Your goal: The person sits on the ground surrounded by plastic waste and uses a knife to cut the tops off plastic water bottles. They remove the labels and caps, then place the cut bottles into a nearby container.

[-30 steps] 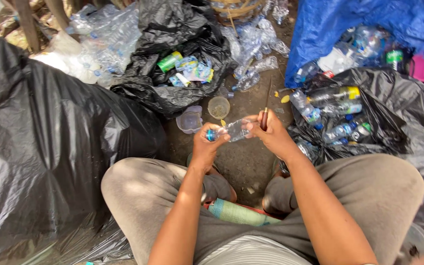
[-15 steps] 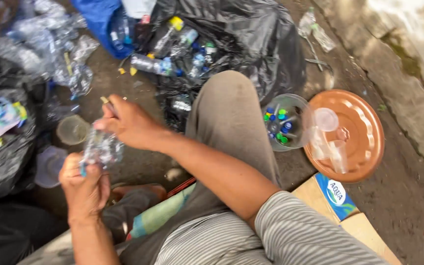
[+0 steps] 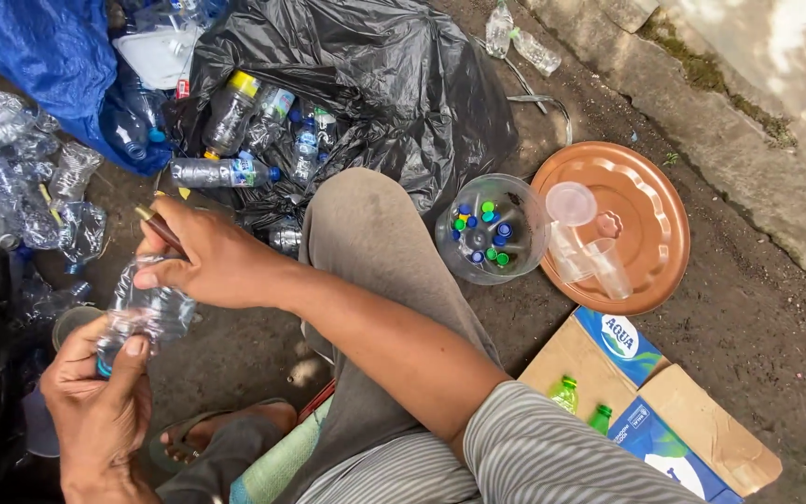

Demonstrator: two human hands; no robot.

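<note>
Head view: gripping a crushed clear plastic bottle (image 3: 146, 313) low at frame left, left hand (image 3: 95, 411) closed around its capped end, right hand (image 3: 207, 261) pinching its upper part while also clutching a thin brown-handled tool (image 3: 160, 229). Sitting beside the raised knee, a clear bowl (image 3: 492, 229) already carrying a scatter of coloured caps. Waiting beyond, a black bag (image 3: 375, 84) with many bottles yet capped, so seemingly plenty left to strip
</note>
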